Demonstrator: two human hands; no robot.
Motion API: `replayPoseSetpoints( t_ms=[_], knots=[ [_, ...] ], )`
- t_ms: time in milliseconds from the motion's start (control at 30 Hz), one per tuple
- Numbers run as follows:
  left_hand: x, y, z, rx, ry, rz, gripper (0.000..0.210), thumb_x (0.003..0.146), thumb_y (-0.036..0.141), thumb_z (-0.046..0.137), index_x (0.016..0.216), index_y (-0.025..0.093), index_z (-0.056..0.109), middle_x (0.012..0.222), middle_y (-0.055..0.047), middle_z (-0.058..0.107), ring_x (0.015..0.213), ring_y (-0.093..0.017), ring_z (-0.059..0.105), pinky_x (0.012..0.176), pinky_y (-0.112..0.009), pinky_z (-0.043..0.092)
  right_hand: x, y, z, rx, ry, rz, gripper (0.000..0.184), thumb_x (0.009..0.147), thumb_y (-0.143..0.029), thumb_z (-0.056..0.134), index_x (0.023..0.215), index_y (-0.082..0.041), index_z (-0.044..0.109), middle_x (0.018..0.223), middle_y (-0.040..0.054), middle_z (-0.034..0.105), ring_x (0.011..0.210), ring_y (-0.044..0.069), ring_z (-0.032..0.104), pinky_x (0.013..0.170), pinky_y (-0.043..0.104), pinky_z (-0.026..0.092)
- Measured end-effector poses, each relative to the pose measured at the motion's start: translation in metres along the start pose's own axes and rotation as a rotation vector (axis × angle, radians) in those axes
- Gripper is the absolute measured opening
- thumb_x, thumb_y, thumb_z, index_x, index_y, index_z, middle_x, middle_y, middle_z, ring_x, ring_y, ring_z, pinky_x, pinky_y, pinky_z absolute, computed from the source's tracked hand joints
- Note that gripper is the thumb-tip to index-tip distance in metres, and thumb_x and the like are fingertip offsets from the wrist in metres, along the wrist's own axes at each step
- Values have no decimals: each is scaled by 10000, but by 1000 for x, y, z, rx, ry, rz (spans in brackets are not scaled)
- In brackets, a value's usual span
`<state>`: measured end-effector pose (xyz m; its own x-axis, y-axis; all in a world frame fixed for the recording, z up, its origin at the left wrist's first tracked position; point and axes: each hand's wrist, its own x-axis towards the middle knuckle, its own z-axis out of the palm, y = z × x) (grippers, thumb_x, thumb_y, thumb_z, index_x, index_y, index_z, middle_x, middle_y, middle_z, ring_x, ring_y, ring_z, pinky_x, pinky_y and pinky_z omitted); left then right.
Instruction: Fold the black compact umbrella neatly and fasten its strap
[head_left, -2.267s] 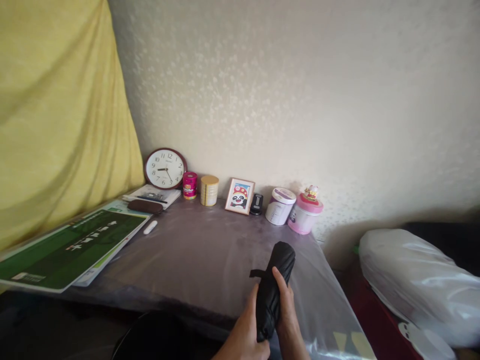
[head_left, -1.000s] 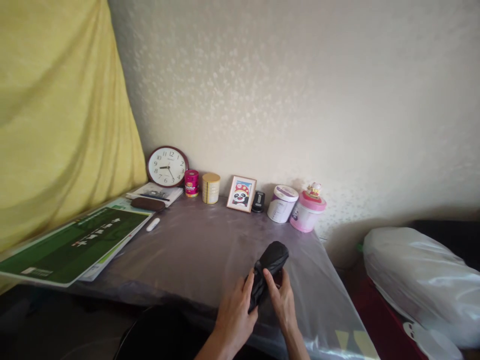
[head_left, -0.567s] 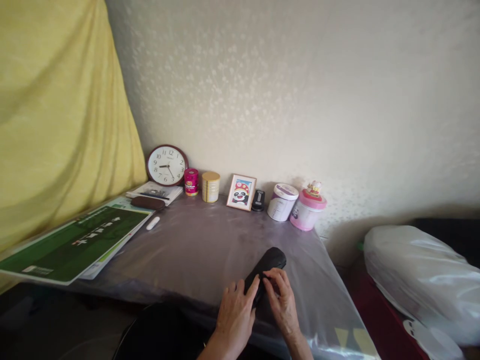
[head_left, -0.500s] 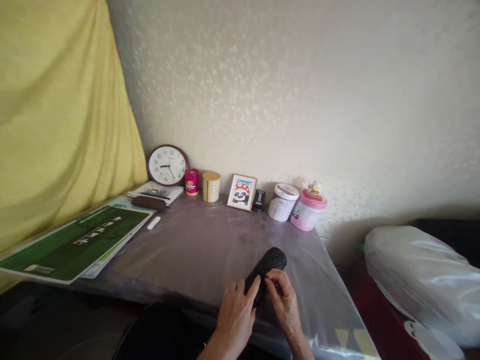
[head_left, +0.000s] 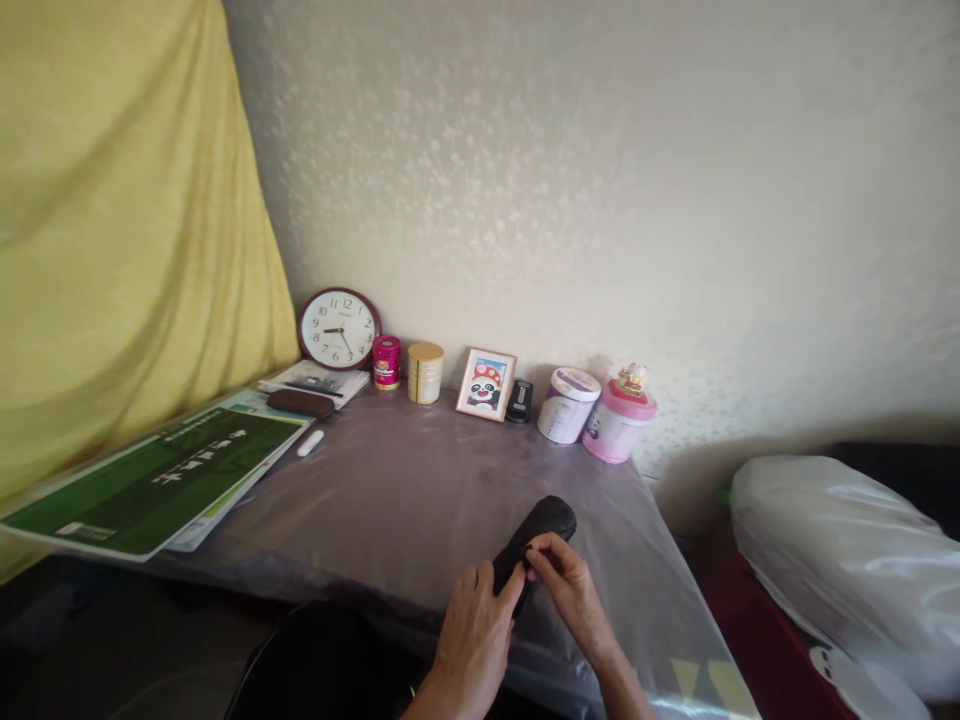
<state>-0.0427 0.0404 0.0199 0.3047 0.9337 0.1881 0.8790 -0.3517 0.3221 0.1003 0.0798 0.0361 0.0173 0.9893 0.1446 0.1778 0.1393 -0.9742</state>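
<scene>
A black folded umbrella (head_left: 551, 517) lies slantwise on the near right part of the table, its thicker end pointing away from me. My left hand (head_left: 480, 625) grips its near part, thumb and fingers round the fabric. Over the right side of the umbrella, my right hand (head_left: 566, 585) is closed in a pinch on what looks like its narrow strap, close to my left thumb. The pinched bit is mostly hidden by the fingertips, and the umbrella's near end is covered by my left hand.
Along the wall stand a clock (head_left: 340, 330), a pink can (head_left: 386, 362), a yellow-lidded can (head_left: 425, 374), a framed panda picture (head_left: 486, 385), a black stapler-like object (head_left: 519, 402) and two tubs (head_left: 568, 405). Green sheets (head_left: 157, 480) lie left; a plastic-wrapped bundle (head_left: 840, 560) sits right.
My right hand has turned, its wrist swinging to the right, and its fingertips have shifted slightly up and left along the umbrella. My left hand keeps its hold.
</scene>
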Motion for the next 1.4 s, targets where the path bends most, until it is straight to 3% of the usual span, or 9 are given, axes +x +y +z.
replayPoseSetpoints(
  t_ms=[167,300,500,633,733,867,1100,1267,1400],
  knots=[
    [-2,0,6,-26,-18,-36,621,744,77,479,1329,208,319,1162,-92,504,1024,-270,482,883,-425,411,16,4,7,-305,-31,-77,132,751,-318,571,729,-204,634,720,-4,550,543,112,512,510,236,429],
    [-4,-2,2,-90,-87,-53,671,737,92,480,1363,173,253,1282,-103,462,1111,-279,446,954,-434,364,25,5,11,-461,7,-173,73,656,-205,610,720,-210,643,707,0,563,623,137,542,608,267,456],
    [-8,-10,-17,-165,-168,-68,728,721,163,511,1384,164,210,1363,-91,414,1156,-285,424,983,-431,332,27,-5,0,-71,76,108,313,714,-458,592,848,-176,605,484,-53,512,412,112,475,418,239,414],
    [-12,-16,-20,-199,-183,-55,726,722,183,513,1384,159,215,1376,-88,399,1160,-275,427,986,-409,332,24,-15,-14,41,170,67,379,643,-483,669,836,-159,633,695,17,641,506,107,530,492,242,451],
    [-16,-20,-16,-212,-196,-51,771,701,144,512,1394,174,177,1407,-91,353,1212,-269,391,1014,-407,303,21,-19,-16,-32,64,29,310,702,-438,624,867,-177,658,808,33,664,575,113,552,572,254,465],
    [-19,-22,-10,-205,-187,-49,833,683,73,481,1407,196,89,1416,-110,317,1247,-261,356,1027,-401,294,18,-17,-8,-271,-110,-56,258,747,-326,563,954,-220,675,687,-9,630,625,131,548,635,264,456],
    [-20,-20,-11,-121,-179,-23,853,680,-35,350,1406,263,18,1279,-101,421,1107,-223,463,965,-397,358,20,-3,3,-364,-132,-179,304,735,-238,533,1013,-245,657,852,10,649,676,132,546,658,259,456],
    [-20,-20,-9,-87,-201,-10,854,652,-52,326,1404,267,76,1317,-92,380,1169,-227,409,997,-398,327,14,-8,0,-167,-61,-97,218,729,-303,575,896,-220,688,786,16,639,741,156,570,700,268,458],
    [-20,-20,-8,-84,-167,-6,835,648,-27,335,1401,263,121,1277,-93,417,1114,-234,442,957,-398,358,-3,-17,-20,-14,-6,14,209,701,-325,619,856,-209,697,723,6,614,700,152,547,662,259,451]
  ],
)
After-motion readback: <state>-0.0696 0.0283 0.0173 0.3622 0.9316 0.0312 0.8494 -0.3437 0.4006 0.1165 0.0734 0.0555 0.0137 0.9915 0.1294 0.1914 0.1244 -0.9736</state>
